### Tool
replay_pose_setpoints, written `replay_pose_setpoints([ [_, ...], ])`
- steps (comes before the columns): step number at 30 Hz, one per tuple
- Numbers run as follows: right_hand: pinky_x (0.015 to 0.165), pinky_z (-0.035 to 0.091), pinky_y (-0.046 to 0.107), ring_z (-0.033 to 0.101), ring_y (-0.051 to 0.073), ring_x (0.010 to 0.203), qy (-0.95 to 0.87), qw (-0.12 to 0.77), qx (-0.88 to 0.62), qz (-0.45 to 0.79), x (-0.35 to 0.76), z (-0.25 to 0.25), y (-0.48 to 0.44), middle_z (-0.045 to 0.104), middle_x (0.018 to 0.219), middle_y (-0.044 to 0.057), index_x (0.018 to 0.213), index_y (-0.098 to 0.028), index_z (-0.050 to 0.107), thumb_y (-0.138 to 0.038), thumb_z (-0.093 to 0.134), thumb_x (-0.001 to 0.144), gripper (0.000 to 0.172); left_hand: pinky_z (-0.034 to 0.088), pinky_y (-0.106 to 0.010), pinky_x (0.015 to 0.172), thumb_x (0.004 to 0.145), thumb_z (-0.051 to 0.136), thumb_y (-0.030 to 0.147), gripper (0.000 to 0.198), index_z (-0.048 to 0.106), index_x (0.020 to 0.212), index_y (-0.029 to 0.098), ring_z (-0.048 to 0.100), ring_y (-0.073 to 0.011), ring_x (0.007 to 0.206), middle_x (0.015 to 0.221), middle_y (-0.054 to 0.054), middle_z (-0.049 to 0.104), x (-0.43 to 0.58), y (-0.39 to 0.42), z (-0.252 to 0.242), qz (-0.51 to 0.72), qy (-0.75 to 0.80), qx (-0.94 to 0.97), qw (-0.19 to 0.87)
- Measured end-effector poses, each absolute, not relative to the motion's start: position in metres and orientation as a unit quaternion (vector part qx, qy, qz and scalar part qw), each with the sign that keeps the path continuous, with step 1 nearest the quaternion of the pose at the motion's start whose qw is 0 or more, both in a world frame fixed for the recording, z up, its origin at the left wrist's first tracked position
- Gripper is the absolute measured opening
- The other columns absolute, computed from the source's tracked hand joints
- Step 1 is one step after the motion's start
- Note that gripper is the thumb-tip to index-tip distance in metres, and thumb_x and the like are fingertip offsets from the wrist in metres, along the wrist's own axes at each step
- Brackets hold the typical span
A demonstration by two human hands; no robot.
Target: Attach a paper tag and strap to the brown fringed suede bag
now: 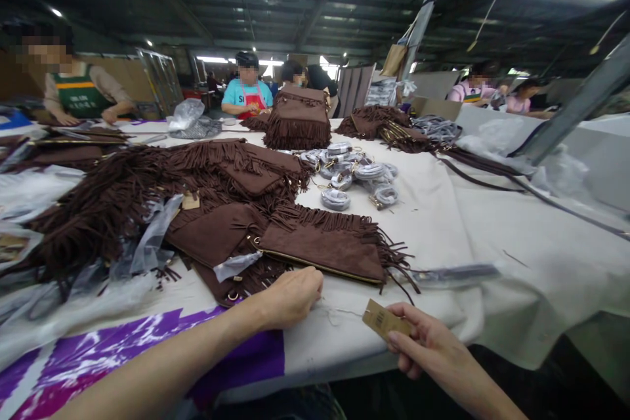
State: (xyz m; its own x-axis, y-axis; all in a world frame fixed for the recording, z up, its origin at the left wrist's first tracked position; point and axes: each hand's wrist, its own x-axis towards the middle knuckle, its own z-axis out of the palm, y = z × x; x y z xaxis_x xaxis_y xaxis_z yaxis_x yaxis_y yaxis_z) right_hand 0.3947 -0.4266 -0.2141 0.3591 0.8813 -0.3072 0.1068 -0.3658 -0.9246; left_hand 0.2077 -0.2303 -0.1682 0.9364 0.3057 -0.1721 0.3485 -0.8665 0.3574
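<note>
My right hand point(418, 341) pinches a brown cardboard hang tag point(386, 320) between thumb and fingers, above the table's front edge. A thin pale string point(344, 310) runs from the tag towards my left hand point(294, 295), whose fingers are closed at the string's other end; the fingertips themselves are turned out of sight. Just beyond my left hand lies a dark brown fringed suede bag point(322, 246) with a gold zipper along its near edge. A small clear plastic wrap point(237, 266) sits on the brown suede to its left.
More fringed brown bags point(236, 164) are heaped at left and centre. Coiled straps in plastic point(361, 170) lie behind. Purple printed plastic point(123, 348) covers the front left. A long wrapped strip point(453, 273) rests at right. Co-workers point(249, 95) are across the table.
</note>
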Motion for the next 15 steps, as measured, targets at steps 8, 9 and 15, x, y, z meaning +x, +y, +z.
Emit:
replay_pose_setpoints([
  [8, 0.042, 0.043, 0.019, 0.058, 0.011, 0.048, -0.329, 0.424, -0.726, 0.431, 0.414, -0.221, -0.455, 0.059, 0.064, -0.005, 0.107, -0.02, 0.055, -0.045, 0.068, 0.068, 0.048, 0.028, -0.026, 0.056, 0.085, 0.041, 0.011, 0.012, 0.04, 0.078, 0.02, 0.044, -0.0137, 0.065, 0.07, 0.002, 0.05, 0.202, -0.219, -0.165, 0.004, 0.185, 0.941, 0.284],
  [9, 0.042, 0.043, 0.019, 0.058, 0.012, 0.048, -0.324, 0.423, -0.73, 0.428, 0.416, -0.221, -0.458, 0.058, 0.064, -0.005, 0.107, -0.02, 0.055, -0.046, 0.068, 0.067, 0.05, 0.028, -0.025, 0.057, 0.085, 0.042, 0.011, 0.011, 0.04, 0.078, 0.02, 0.044, -0.0132, 0.065, 0.07, 0.002, 0.05, 0.203, -0.218, -0.165, 0.012, 0.17, 0.94, 0.296],
  [15, 0.045, 0.047, 0.024, 0.061, 0.017, 0.053, -0.389, 0.372, -0.779, 0.322, 0.419, -0.219, -0.468, 0.061, 0.068, -0.001, 0.107, -0.024, 0.062, -0.049, 0.061, 0.073, 0.043, 0.028, -0.023, 0.058, 0.082, 0.045, 0.009, 0.012, 0.043, 0.075, 0.019, 0.043, -0.0107, 0.064, 0.067, 0.004, 0.048, 0.21, -0.216, -0.162, 0.045, 0.152, 0.927, 0.34],
])
